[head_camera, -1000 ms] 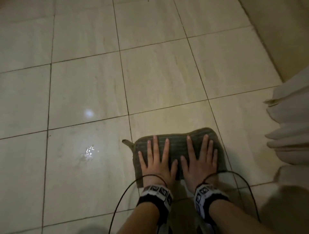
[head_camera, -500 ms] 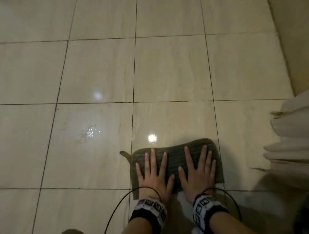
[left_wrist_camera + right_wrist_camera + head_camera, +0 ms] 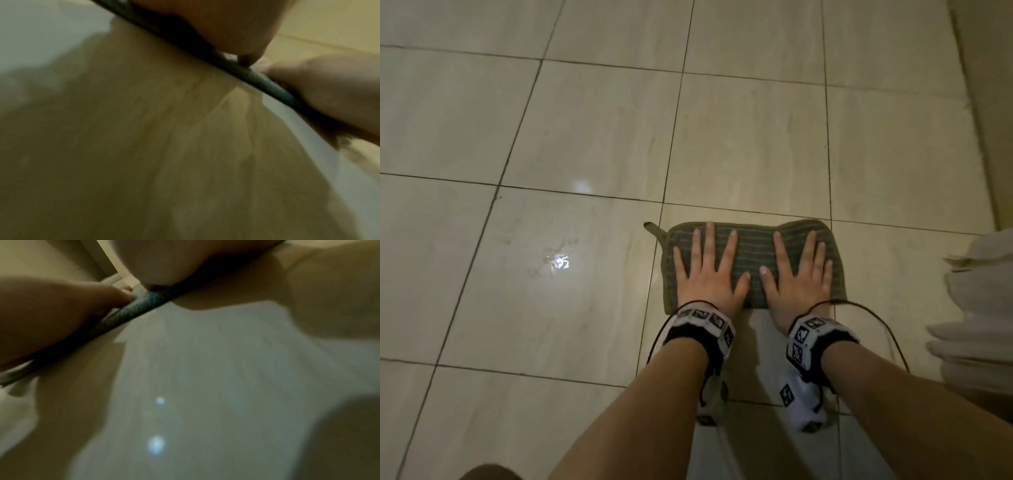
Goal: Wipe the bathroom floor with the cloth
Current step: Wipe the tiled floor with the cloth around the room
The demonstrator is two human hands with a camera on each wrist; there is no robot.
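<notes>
A: Presently, cloth (image 3: 751,255) lies flat on the tiled bathroom floor (image 3: 585,120), folded to a pad. Left hand (image 3: 707,274) and right hand (image 3: 799,274) rest side by side on it, fingers (image 3: 709,236) straight and spread, palms down.

B: Handling?

A: Judged soft, light, limp; likely to bunch if pinched. Flat palm pressure suits it; the corner loop (image 3: 652,226) serves for lifting. Glossy tile looks slippery.

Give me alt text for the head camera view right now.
Both hands, left hand and right hand, press flat on a green striped cloth lying on the beige tiled floor. A small wet glint shines left of the cloth.
</notes>
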